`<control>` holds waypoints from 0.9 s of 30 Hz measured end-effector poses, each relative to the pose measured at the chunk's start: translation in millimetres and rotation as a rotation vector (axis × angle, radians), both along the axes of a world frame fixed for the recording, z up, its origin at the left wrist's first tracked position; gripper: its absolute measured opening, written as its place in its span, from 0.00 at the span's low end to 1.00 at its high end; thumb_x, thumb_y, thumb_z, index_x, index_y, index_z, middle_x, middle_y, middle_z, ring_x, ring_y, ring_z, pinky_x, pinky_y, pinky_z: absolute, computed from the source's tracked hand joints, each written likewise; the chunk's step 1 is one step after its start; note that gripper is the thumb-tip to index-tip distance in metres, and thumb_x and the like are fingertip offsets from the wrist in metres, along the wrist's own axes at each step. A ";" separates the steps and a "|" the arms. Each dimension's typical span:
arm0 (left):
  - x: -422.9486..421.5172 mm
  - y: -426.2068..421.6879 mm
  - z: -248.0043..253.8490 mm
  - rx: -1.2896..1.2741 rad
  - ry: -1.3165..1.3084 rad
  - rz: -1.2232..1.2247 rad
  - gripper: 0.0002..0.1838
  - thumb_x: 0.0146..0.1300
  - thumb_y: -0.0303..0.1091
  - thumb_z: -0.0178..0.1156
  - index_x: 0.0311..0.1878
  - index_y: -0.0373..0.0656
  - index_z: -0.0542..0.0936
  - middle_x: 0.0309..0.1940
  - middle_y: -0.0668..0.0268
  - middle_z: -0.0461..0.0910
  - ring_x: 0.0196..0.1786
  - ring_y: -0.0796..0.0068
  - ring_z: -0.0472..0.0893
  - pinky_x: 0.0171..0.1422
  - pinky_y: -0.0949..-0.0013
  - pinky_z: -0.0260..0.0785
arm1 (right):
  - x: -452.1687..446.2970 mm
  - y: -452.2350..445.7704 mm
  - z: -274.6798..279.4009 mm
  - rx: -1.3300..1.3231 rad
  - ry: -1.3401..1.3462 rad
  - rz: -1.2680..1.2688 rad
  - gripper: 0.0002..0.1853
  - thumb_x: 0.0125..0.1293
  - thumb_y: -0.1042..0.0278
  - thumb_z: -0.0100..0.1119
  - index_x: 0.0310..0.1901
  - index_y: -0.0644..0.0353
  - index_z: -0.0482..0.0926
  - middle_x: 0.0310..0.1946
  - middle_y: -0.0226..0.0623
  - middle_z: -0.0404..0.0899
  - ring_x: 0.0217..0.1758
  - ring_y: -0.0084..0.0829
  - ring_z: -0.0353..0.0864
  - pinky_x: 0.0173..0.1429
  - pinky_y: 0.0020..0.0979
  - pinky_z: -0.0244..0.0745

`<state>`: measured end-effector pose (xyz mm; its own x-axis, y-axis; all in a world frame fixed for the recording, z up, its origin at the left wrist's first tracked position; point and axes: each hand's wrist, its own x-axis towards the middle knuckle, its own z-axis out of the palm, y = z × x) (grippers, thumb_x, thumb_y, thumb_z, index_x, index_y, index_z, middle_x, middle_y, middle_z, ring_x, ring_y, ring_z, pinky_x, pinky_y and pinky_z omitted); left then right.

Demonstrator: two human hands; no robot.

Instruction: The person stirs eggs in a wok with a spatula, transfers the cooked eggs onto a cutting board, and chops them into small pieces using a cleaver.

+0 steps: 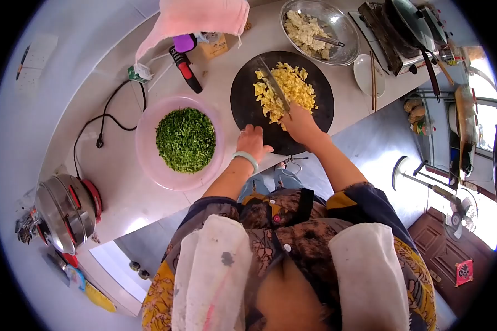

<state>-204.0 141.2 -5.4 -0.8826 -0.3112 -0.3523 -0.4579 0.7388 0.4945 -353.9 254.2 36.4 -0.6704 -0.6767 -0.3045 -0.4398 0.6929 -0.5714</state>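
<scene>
A round black cutting board (pixel 243 110) lies on the counter with a heap of chopped yellow egg (pixel 292 83) on it. My right hand (pixel 302 126) is closed around the handle of a kitchen knife (pixel 274 85); its blade points up and left across the egg. At the board's lower left edge rests my left hand (pixel 252 142), a pale bangle on its wrist, its thumb held apart from the fingers. Left of that hand stands a pink bowl (pixel 143 138) of finely chopped greens (pixel 185 139).
Behind the board is a metal bowl (pixel 350 47) of pale dough-like mixture with a utensil. A white plate (pixel 364 83) and chopsticks (pixel 374 83) lie to its right, near a stove with a lidded pan (pixel 411 25). A steel electric pot (pixel 66 209) and cord occupy the left.
</scene>
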 end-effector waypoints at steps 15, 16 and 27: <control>-1.3 -2.0 -4.0 -0.051 -0.016 -0.036 0.32 0.44 0.48 0.76 0.47 0.38 0.75 0.47 0.54 0.73 0.52 0.52 0.77 0.55 0.56 0.73 | 32.6 -35.3 -13.2 0.015 0.007 -0.053 0.14 0.68 0.64 0.50 0.45 0.69 0.66 0.30 0.64 0.79 0.37 0.61 0.80 0.44 0.55 0.74; -0.4 -0.7 -3.2 -0.059 -0.009 -0.046 0.32 0.44 0.48 0.76 0.47 0.38 0.75 0.47 0.55 0.73 0.52 0.52 0.77 0.54 0.57 0.73 | 35.6 -32.0 -11.8 0.020 0.005 -0.059 0.15 0.68 0.64 0.50 0.45 0.69 0.66 0.30 0.64 0.79 0.37 0.61 0.80 0.44 0.55 0.74; 1.0 -1.4 -9.4 -0.044 0.021 -0.038 0.32 0.45 0.50 0.75 0.46 0.38 0.74 0.46 0.54 0.73 0.50 0.51 0.77 0.54 0.57 0.73 | 45.0 -28.4 -13.2 0.036 0.004 -0.083 0.15 0.69 0.63 0.48 0.44 0.70 0.67 0.31 0.65 0.79 0.38 0.63 0.79 0.46 0.55 0.74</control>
